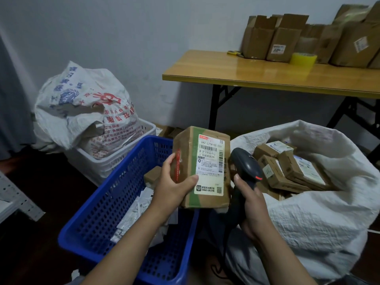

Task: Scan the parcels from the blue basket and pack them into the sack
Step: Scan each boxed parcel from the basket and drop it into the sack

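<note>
My left hand (pixel 173 185) grips a brown cardboard parcel (pixel 203 167) upright above the blue basket's (pixel 107 204) right rim, its white shipping label facing me. Just right of the parcel, my right hand (pixel 251 208) holds a black barcode scanner (pixel 245 164) by its handle, head level with the label. Inside the blue basket lie white flat packets (pixel 133 214) and a small brown box (pixel 152 175). The open white sack (pixel 320 212) at the right holds several labelled brown boxes (pixel 292 169).
A white basket (pixel 115 161) behind the blue one carries a full printed sack (pixel 82 108). A wooden folding table (pixel 267 75) at the back right bears cardboard boxes (pixel 283 40) and a yellow tape roll (pixel 304 58). A grey metal shelf (pixel 14 198) edges in at the left.
</note>
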